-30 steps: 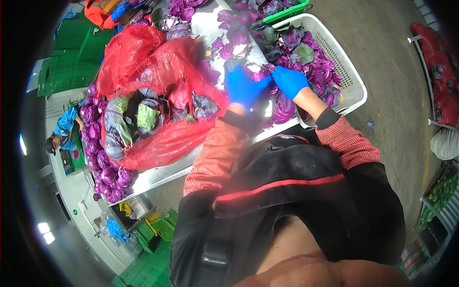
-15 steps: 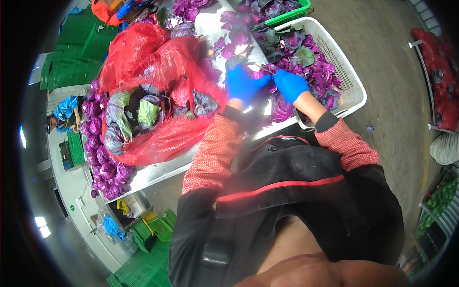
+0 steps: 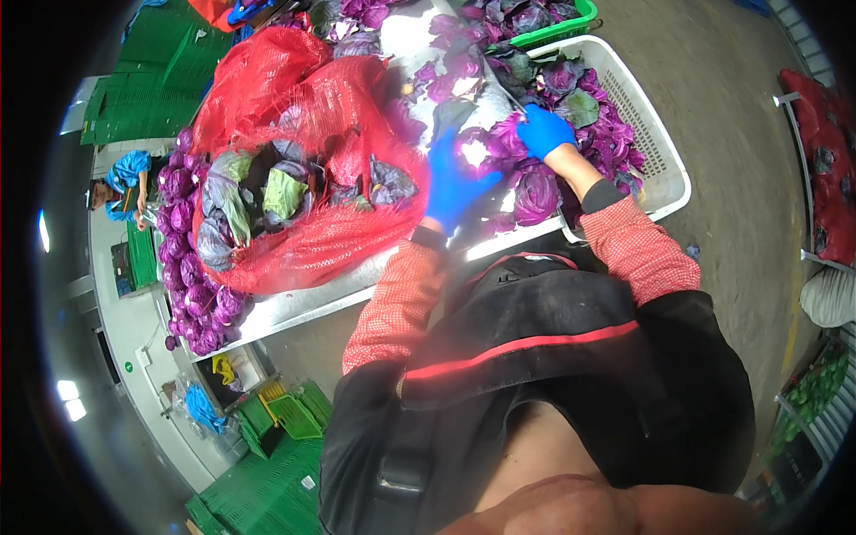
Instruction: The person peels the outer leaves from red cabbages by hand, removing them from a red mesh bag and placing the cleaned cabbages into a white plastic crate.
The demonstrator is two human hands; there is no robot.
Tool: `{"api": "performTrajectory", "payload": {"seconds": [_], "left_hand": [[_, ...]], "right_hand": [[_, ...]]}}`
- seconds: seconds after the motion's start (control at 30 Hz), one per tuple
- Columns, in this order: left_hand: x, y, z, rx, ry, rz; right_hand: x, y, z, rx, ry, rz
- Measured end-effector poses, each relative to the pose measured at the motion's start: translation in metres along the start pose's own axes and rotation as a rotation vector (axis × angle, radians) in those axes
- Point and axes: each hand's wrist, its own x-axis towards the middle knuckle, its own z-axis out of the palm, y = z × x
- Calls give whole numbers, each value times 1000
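Note:
My left hand (image 3: pixel 456 185), in a blue glove, is over the near part of the metal table with its thumb stretched out from the fingers. Just right of it lies a purple cabbage with a pale cut base (image 3: pixel 478 153). My right hand (image 3: pixel 544 134), also blue-gloved, is closed at the near left side of the white crate (image 3: pixel 667 160). A thin dark tool that looks like a knife (image 3: pixel 512 100) sticks out of its grip toward the far left. Near my right wrist sits a loose purple cabbage (image 3: pixel 537 196). Purple leaves (image 3: pixel 609 129) fill much of the crate.
A red mesh sack (image 3: pixel 312 259) of unpeeled cabbages lies open on the table's left. Several peeled purple cabbages (image 3: pixel 192 267) are piled along the far left edge. A green crate (image 3: pixel 562 31) stands beyond the white one. A co-worker (image 3: pixel 129 183) is at far left.
My hands have moved apart. The left has come nearer to me with its thumb spread, while the right has shifted slightly farther away. A cabbage's pale base now shows between them.

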Motion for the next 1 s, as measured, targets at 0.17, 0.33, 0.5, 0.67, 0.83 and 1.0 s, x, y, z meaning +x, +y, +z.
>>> {"api": "performTrajectory", "payload": {"seconds": [0.17,0.33,0.5,0.67,0.83,1.0], "left_hand": [[-13,18,-28,-686,-181,-299],[-12,-14,-1,-269,63,-252],[-17,-22,5,-158,8,-151],[-10,-11,7,-165,-74,-230],[-2,-22,14,2,-91,-144],[-4,-22,13,-19,-34,-110]], "right_hand": [[-28,6,12,87,10,57],[-46,-15,-20,-44,-48,-99],[-52,16,-28,-229,17,-149],[-94,-47,-65,-376,-210,-485],[-75,-37,-52,-427,-33,-418],[-61,-71,-54,-258,31,-481]]}}
